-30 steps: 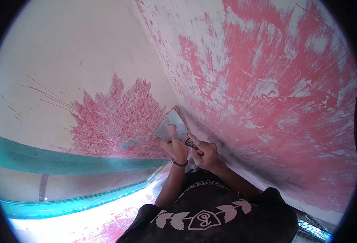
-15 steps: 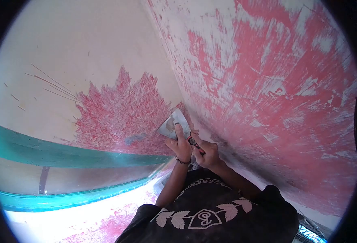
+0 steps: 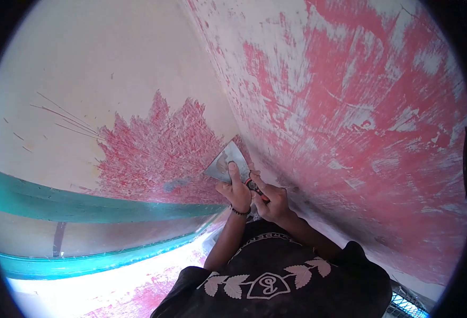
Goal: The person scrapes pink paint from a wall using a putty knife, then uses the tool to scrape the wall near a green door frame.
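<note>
A scraper with a wide metal blade (image 3: 224, 164) and a red-and-black handle (image 3: 256, 189) is held in both hands against the pink-patched wall, close to the corner. My left hand (image 3: 237, 193), with a dark beaded bracelet at its wrist, lays its thumb along the blade's face; its other fingers are mostly hidden behind. My right hand (image 3: 273, 203) is closed around the handle. Left of the blade spreads a rough pink patch (image 3: 159, 143) where the pale surface (image 3: 106, 53) is scraped off. Whether the blade's edge touches the wall is hard to make out.
To the right rises a wall (image 3: 360, 106) with pink and white streaks. A teal-painted band (image 3: 85, 204) runs below the patch, and a second teal edge (image 3: 85, 265) lies lower, beside bright light. Metal latticework (image 3: 409, 305) shows at the lower right.
The view has shifted slightly, so the pink patch sits a little lower. The blade has turned or moved slightly leftward; both hands keep their hold on the scraper.
</note>
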`<state>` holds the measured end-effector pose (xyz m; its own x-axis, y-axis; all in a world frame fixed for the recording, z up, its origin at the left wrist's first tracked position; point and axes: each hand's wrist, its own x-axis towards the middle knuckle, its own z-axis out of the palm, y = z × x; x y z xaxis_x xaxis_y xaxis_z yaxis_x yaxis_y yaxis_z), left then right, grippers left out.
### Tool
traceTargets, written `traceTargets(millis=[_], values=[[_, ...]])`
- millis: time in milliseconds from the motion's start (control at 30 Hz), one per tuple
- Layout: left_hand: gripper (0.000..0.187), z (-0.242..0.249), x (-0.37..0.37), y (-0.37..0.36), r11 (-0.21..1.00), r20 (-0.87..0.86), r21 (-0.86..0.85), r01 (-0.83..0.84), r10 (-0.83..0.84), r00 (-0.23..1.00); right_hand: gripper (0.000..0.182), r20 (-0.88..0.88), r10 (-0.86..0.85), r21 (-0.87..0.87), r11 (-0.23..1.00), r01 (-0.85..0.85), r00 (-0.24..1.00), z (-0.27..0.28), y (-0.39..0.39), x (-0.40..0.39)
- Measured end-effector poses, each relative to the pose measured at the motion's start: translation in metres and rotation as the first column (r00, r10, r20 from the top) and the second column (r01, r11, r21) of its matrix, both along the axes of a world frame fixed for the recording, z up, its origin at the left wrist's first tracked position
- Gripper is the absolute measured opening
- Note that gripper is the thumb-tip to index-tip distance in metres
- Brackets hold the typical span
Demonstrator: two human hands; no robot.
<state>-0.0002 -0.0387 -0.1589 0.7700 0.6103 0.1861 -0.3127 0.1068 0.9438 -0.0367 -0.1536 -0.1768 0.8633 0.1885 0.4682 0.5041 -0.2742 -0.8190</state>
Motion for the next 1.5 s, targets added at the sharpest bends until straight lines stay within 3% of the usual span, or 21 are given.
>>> traceTargets(millis=[67,167,267,333,400,467,500,600,633,733,833,933,1033,1133,1233,1333,1433,1500], values=[[0.028,0.010,-0.001,-0.003,0.999,0.066,-0.038,0.039,-0.037,0.997,0.051,0.132,-0.016,0.028,1.000,0.013,0.991,-0.013,0.002,0.008],[0.028,0.003,0.001,0.001,0.997,0.054,-0.061,0.044,-0.041,0.998,0.050,0.026,-0.014,-0.024,1.000,0.015,1.000,0.004,0.000,0.002],[0.028,-0.011,-0.004,0.001,0.997,0.024,-0.079,0.018,-0.016,1.000,0.049,0.154,-0.035,0.014,0.999,0.033,0.987,-0.014,0.002,0.009],[0.028,0.007,0.003,-0.004,0.996,0.063,-0.081,0.022,-0.017,0.998,0.049,0.266,-0.059,0.058,0.997,0.045,0.962,-0.007,0.005,0.016],[0.029,0.029,0.008,0.001,0.997,0.111,-0.060,0.045,-0.038,0.993,0.049,0.240,-0.052,0.061,0.997,0.038,0.969,0.008,0.010,0.024],[0.030,0.024,0.002,0.018,0.995,-0.028,0.031,0.099,-0.099,0.995,0.048,0.039,0.002,0.014,1.000,-0.002,0.999,0.041,0.008,0.019],[0.030,0.023,0.008,0.023,0.988,-0.080,0.077,0.135,-0.129,0.988,0.048,0.079,-0.009,0.006,1.000,0.009,0.997,0.041,0.006,0.016],[0.032,0.010,0.009,-0.008,0.996,0.148,0.000,-0.088,0.087,0.985,0.050,0.150,-0.023,-0.016,1.000,0.025,0.988,0.005,0.002,0.011],[0.033,0.011,0.007,-0.012,0.995,0.124,-0.020,-0.097,0.098,0.987,0.051,0.172,-0.019,-0.023,0.999,0.023,0.985,0.000,0.002,0.013],[0.033,0.018,0.009,0.008,0.997,0.015,0.071,0.015,-0.016,1.000,0.050,0.193,-0.065,0.041,0.997,0.058,0.979,0.023,0.006,0.018],[0.031,0.034,0.002,0.000,0.994,0.027,-0.051,0.101,-0.100,0.995,0.049,0.234,-0.065,0.030,0.998,0.059,0.970,0.019,0.003,0.017],[0.032,0.014,0.002,-0.005,0.985,0.074,-0.142,0.102,-0.092,0.993,0.046,0.060,0.009,-0.031,1.000,-0.007,0.998,0.008,-0.001,0.006],[0.030,-0.001,0.003,0.002,0.992,0.011,-0.119,0.038,-0.037,0.999,0.045,0.047,-0.014,-0.005,1.000,0.014,0.999,0.017,0.001,0.001],[0.026,0.008,0.000,-0.002,0.986,0.064,-0.134,0.097,-0.089,0.994,0.045,0.023,-0.001,-0.031,1.000,0.002,1.000,-0.001,0.000,0.003],[0.026,0.020,0.001,-0.002,0.958,0.116,-0.224,0.180,-0.158,0.981,0.048,0.233,-0.064,0.039,0.998,0.056,0.970,0.007,0.006,0.008],[0.027,0.020,0.006,-0.007,0.978,0.147,-0.200,0.060,-0.031,0.989,0.048,0.061,-0.054,0.025,0.998,0.053,0.997,0.009,0.003,0.002],[0.027,0.009,0.003,0.001,1.000,0.069,-0.016,-0.023,0.024,0.997,0.049,-0.018,0.024,0.215,0.976,-0.019,1.000,0.002,0.006,0.006],[0.028,0.008,0.006,0.001,0.999,0.084,-0.032,-0.023,0.025,0.996,0.047,-0.008,-0.022,0.143,0.990,0.023,1.000,0.002,0.008,0.000]])
